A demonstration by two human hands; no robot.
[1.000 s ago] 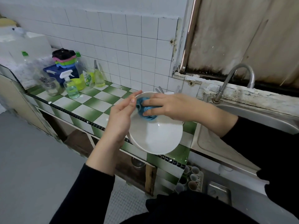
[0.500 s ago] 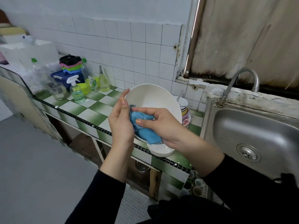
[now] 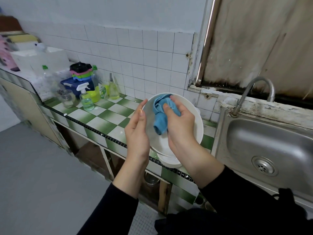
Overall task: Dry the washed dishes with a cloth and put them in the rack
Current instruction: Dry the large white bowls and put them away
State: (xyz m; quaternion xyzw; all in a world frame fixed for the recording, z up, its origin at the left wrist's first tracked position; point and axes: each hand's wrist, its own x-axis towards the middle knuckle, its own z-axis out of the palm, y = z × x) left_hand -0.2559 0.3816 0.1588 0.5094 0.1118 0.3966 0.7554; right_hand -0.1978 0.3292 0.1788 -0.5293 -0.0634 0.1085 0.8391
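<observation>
Head view: right hand (image 3: 180, 128), centre frame, grips a bunched blue cloth (image 3: 160, 117), thumb and fingers curled round it, pressing it into the inside of a white bowl (image 3: 197, 121). Cloth sits on upper left part of bowl's inner face, one end hanging down towards the middle. Left hand (image 3: 137, 131) just left of it, fingers straight and together, flat against bowl's left rim and outer side, thumb lying on the near edge; flat support, no curled grip. Bowl is tilted up on edge, opening facing the camera, held between both hands over the front edge of the surface (image 3: 108, 119). Surface is green-and-white checked tile with a black trim strip. Just below the bowl a second white dish (image 3: 169, 161) shows at the surface edge; cannot tell if the two touch. Both arms in black sleeves (image 3: 108, 209), lower frame. Right of frame: steel sink (image 3: 250, 133) with drain, curved tap (image 3: 254, 89) above it. Mid left, at the back of the surface: spray bottle (image 3: 86, 99), glass jar (image 3: 67, 100), blue box (image 3: 72, 84) with coloured items stacked on top, more bottles beside it. White tiled wall (image 3: 135, 56) behind. Grey floor (image 3: 42, 175), lower left.
</observation>
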